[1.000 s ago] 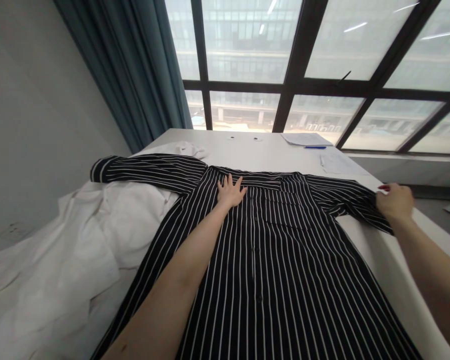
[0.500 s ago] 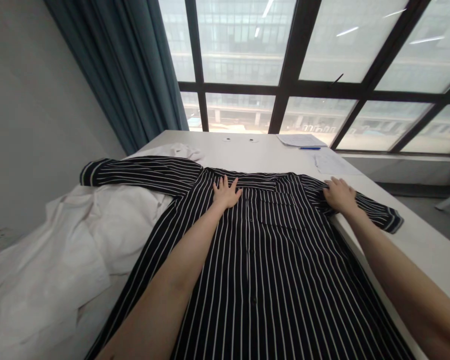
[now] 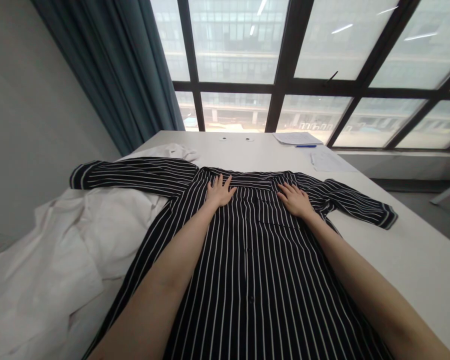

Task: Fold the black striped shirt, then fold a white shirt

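A black shirt with white stripes (image 3: pixel 228 280) lies spread front side up on the white table, its collar edge towards the window. Its left-side sleeve stretches out over white cloth, and the right-side sleeve (image 3: pixel 356 202) reaches across the tabletop. My left hand (image 3: pixel 220 192) rests flat on the shirt just below the collar, fingers spread. On the other side of the button line, my right hand (image 3: pixel 294 200) lies on the upper chest near the pocket, with its fingers stretched out. Neither hand grips the fabric. The shirt's lower hem is out of view.
Bunched white cloth (image 3: pixel 86 255) fills the left side. Papers (image 3: pixel 298 138) and a blue pen (image 3: pixel 305 146) lie at the back right of the table (image 3: pixel 393 260). Behind stand a blue curtain (image 3: pixel 123 75) and a dark-framed window (image 3: pixel 279 90).
My right hand has moved left from the right-side sleeve onto the shirt's upper chest. My left hand stays in place on the fabric. The camera view has shifted slightly.
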Available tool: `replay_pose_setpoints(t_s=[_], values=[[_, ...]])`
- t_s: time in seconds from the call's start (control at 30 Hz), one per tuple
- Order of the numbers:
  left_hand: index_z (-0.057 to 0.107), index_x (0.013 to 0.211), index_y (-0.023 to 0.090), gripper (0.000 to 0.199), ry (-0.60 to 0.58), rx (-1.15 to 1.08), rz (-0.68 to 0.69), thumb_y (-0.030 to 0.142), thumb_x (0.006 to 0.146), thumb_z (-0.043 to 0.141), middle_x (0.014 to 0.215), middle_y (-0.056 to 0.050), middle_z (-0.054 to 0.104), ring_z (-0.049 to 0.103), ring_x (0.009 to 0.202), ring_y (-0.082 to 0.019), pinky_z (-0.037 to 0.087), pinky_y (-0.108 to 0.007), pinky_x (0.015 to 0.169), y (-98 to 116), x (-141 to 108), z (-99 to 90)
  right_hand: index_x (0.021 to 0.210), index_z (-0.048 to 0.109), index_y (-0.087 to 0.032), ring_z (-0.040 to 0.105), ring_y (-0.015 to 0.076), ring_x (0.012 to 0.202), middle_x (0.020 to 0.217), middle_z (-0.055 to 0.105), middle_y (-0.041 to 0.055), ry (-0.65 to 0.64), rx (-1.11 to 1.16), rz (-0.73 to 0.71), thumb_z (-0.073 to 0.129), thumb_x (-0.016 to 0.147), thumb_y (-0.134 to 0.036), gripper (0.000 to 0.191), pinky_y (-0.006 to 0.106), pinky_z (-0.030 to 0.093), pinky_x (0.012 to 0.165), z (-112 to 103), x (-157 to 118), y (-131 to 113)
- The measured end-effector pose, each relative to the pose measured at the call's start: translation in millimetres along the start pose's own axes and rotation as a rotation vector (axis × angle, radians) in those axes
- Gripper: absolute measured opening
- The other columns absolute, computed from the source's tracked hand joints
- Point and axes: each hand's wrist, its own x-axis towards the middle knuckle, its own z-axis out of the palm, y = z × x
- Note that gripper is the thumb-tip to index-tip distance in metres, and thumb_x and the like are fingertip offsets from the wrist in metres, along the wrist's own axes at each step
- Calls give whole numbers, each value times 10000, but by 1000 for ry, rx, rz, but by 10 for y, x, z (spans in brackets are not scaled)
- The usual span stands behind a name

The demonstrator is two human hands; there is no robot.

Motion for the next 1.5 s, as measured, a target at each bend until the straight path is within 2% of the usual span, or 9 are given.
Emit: replay_pose_setpoints(t_s=[0.17,0.27,0.4,0.57,0.77,1.07,1.23,1.37,1.5], values=[[272,1530,139,585,160,-9,-13,422,1020,231,1599,-155,254,232,1478,-255,206,-458,1182,-14,-40,-26,1487,400,-274,291,286,1442,1580,341,31,3,18,7,278,1005,-480,538,521,248,1145,6,14,3],[477,1405,115,488,249,-33,125,330,1013,281,1557,-162,347,287,1453,-271,208,-471,1181,84,-148,-73,1464,435,-262,318,292,1430,1562,372,50,15,36,3,293,1005,-461,520,534,275,1129,-17,31,-2],[564,1332,163,434,155,-64,363,344,1010,336,1473,-94,492,380,1408,-233,312,-401,1147,324,-447,-124,1375,534,-173,376,301,1397,1501,453,129,65,62,-11,308,1002,-345,469,552,315,1103,-109,7,-49],[338,1504,128,637,-27,-62,539,519,1001,317,1589,-139,281,201,1486,-281,212,-469,1192,545,-908,-52,1329,574,-161,360,247,1411,1481,482,106,102,95,-166,404,958,-266,421,427,314,1136,-110,-206,-311],[280,1528,145,659,-46,-61,530,540,1001,282,1614,-113,208,101,1507,-250,138,-456,1216,527,-1040,36,1355,558,-186,396,283,1388,1455,516,94,131,139,-277,386,983,-315,429,489,347,1106,30,-420,-483],[384,1472,99,587,46,-92,437,450,1013,281,1578,-134,310,232,1480,-243,202,-439,1203,516,-1042,9,1356,561,-175,409,287,1380,1453,518,105,146,116,-286,380,982,-298,433,480,350,1100,24,-425,-478],[279,1530,147,668,-9,-92,404,547,995,280,1610,-95,219,191,1492,-240,175,-464,1209,443,-1000,-4,1360,562,-198,431,278,1365,1452,518,110,144,91,-250,389,984,-315,430,475,348,1098,-7,-427,-443],[220,1548,126,811,-88,-88,324,678,953,217,1619,-109,159,126,1505,-249,122,-495,1212,307,-917,-65,1364,559,-195,419,273,1374,1452,516,115,146,71,-218,383,992,-324,431,481,336,1105,-4,-422,-409],[272,1534,136,811,-148,-49,222,687,950,152,1615,-104,179,138,1502,-265,118,-525,1202,9,-760,-159,1360,564,-201,419,277,1373,1452,517,110,148,66,-209,390,991,-327,427,480,335,1105,12,-421,-408]])
